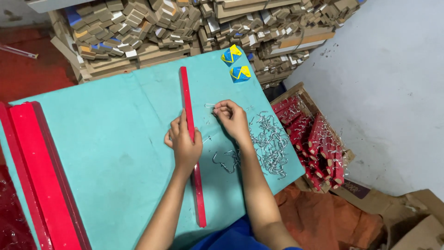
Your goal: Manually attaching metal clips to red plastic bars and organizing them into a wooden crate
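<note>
Two hands at work on a red wooden bar [187, 99] on the teal bench [115, 139].

The left hand [183, 141] lies palm-down, fingers curled over the bar; the right hand [231, 118] pinches a small metal hook [210, 106] beside it. A heap of loose hooks [270, 141] lies just right, with a crate of red bars [314, 143] beyond the bench edge.

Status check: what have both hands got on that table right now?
Left hand pressing down the red bar on the teal table. Right hand pinching a small metal hook beside the bar. Loose hook pile at right, clear of both hands.
</note>
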